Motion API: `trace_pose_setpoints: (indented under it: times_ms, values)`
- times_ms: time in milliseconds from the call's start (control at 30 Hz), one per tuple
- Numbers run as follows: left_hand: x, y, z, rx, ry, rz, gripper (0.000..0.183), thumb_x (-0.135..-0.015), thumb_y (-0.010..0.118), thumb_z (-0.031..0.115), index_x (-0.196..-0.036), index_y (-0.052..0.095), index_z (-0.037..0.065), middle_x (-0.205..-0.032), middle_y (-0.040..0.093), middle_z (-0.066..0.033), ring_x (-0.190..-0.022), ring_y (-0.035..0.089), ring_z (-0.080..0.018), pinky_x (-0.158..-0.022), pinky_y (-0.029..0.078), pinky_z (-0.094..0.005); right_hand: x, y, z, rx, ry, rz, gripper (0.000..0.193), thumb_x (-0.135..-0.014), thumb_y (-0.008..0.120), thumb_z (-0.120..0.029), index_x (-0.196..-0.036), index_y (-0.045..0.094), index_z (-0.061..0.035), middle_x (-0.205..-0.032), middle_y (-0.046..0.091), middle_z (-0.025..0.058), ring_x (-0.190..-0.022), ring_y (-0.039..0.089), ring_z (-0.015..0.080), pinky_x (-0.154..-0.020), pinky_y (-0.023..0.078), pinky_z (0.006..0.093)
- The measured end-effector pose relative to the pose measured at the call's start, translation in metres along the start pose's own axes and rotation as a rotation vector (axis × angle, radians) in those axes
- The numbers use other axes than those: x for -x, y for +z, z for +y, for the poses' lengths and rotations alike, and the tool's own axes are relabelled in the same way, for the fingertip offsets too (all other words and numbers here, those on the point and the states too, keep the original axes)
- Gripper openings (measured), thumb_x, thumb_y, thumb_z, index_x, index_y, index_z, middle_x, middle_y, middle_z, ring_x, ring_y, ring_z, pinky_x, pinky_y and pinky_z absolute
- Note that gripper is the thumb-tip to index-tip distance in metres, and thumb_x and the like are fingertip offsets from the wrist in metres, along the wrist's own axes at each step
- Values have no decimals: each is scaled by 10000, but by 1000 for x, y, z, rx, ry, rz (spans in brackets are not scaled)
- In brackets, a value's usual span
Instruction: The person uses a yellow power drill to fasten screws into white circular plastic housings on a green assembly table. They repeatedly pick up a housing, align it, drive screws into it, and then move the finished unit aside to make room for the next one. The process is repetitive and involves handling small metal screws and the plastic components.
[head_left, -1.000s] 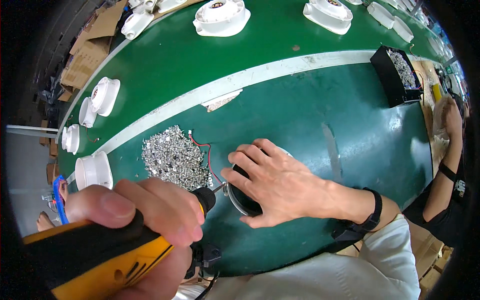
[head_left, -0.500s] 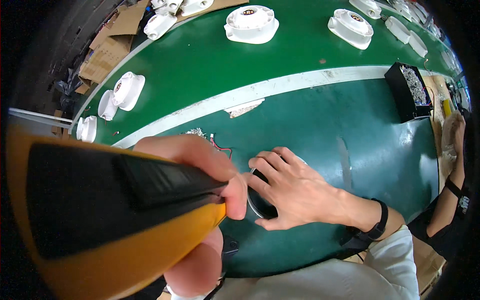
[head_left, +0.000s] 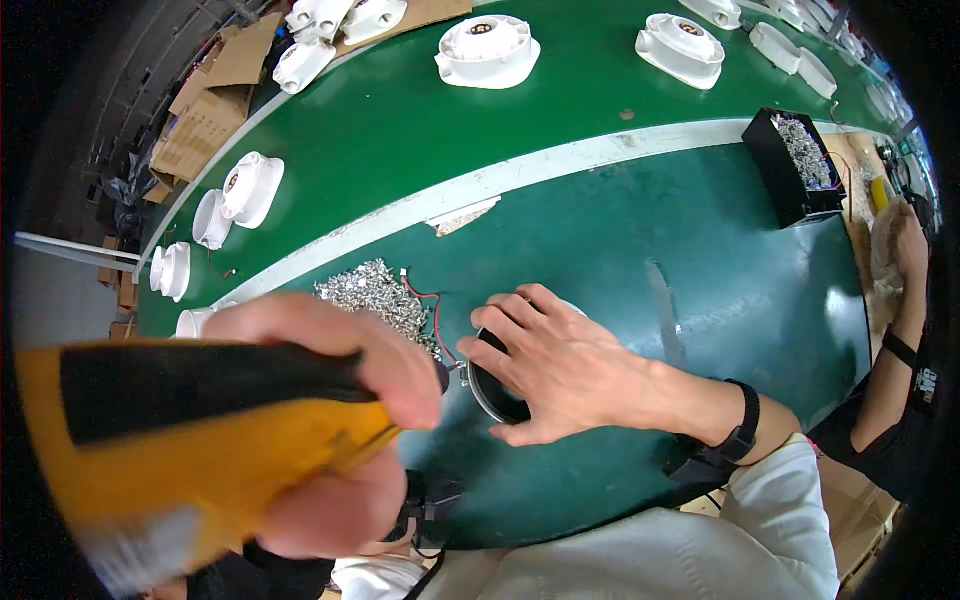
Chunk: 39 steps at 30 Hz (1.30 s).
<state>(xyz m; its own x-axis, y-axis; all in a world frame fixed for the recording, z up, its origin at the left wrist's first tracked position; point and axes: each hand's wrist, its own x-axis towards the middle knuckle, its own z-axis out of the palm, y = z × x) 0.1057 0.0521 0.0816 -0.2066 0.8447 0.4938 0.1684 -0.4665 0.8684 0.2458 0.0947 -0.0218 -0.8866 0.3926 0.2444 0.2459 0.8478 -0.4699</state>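
1. Hands: I count two in use. The left hand (head_left: 390, 370), blurred, is wrapped around one yellow-and-black handheld power driver (head_left: 225, 435). The right hand (head_left: 565, 375) is palm down with spread fingers, clamped over one round black part with a silver metal rim (head_left: 497, 395).
2. Position of the round part: on the dark green work surface (head_left: 570, 260), under the right hand's fingers and thumb, its left edge exposed. It lies to the right of the left hand, near it.
3. Driver: the nose points at a small metal lug (head_left: 461, 371) on the part's left edge. I cannot tell whether the bit touches it.
4. Lead: one thin red wire with a white connector (head_left: 436, 310) runs from near the lug, beside the pile of small silver screws (head_left: 375, 295). I count one pile, partly behind the left hand.
5. Screw stock: one black rectangular box (head_left: 780, 180) filled with screws, at right, well apart from both hands.
6. Bright green surface beyond the pale curved strip (head_left: 540, 160): I count two white flanged plastic housings (head_left: 487, 55) along its far middle and two white plastic rings (head_left: 776, 48) at upper right.
7. Co-worker: one hand (head_left: 908, 245) at far right.
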Motion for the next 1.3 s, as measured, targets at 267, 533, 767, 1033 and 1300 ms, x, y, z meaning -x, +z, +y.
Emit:
trace_pose_setpoints:
  times_ms: [267,533,767,1033,1300]
  values:
    - [10,-12,13,33,22,19,706,-876,395,625,-1138,369,-30,-580,470,-76,-388,419,-153,-360,357,-268,1,2,-1,-12,-33,29,651,-679,602,-499,-1142,539,-45,-1046,500,170,-1059,466,306,-938,332,444]
    - [19,-20,13,190,27,-96,730,-835,471,627,-1113,326,-33,-654,529,-121,-478,494,-199,-440,435,-311,1,6,0,6,-26,19,606,-678,622,-490,-1123,565,-84,-1084,487,157,-1078,450,299,-955,326,421]
    - [21,-16,8,250,5,-85,792,-790,522,646,-1106,309,-49,-682,558,-137,-499,532,-217,-463,468,-303,1,7,1,6,-19,22,592,-680,627,-485,-1118,563,-92,-1107,480,152,-1085,443,296,-958,327,412]
    - [12,-17,7,258,5,-129,775,-793,528,637,-1088,327,-51,-678,551,-136,-499,528,-213,-454,466,-307,0,1,1,-31,-18,19,596,-684,623,-493,-1122,561,-94,-1119,480,153,-1088,447,299,-965,329,422]
    - [7,-13,10,274,-53,-114,774,-748,582,646,-1069,341,-16,-697,548,-121,-507,526,-204,-461,461,-302,-2,-5,2,-41,-4,-10,601,-683,624,-492,-1130,560,-94,-1146,480,157,-1107,443,301,-979,323,428]
